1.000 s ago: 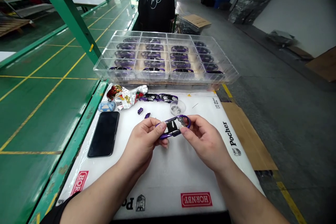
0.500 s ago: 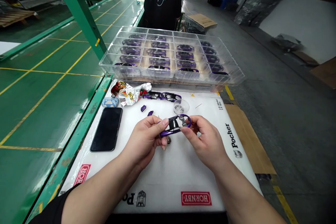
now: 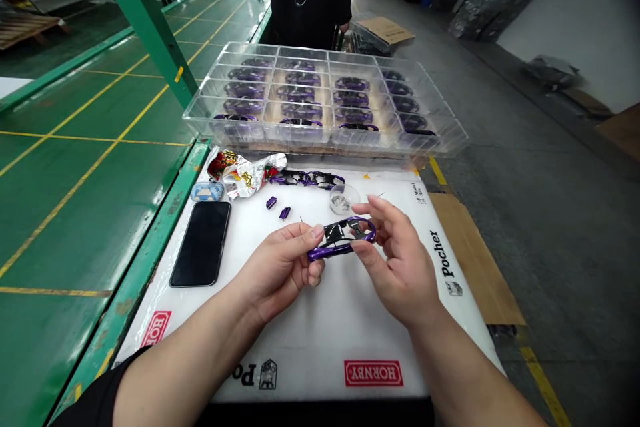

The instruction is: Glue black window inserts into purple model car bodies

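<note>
Two hands share one purple shell (image 3: 342,241), held just above the table (image 3: 320,320) near its middle. The left hand (image 3: 280,267) pinches the shell's 9 o'clock end between thumb and fingers; the right hand (image 3: 395,260) pinches the 3 o'clock end with thumb and forefinger, other fingers spread. The step looks like fitting a small part into the shell; next would seem to call for a steady grip and a fine press. At 12 o'clock stands a small cup (image 3: 343,198), beyond it a tray (image 3: 440,140); a phone (image 3: 201,244) lies at 9 o'clock.
</note>
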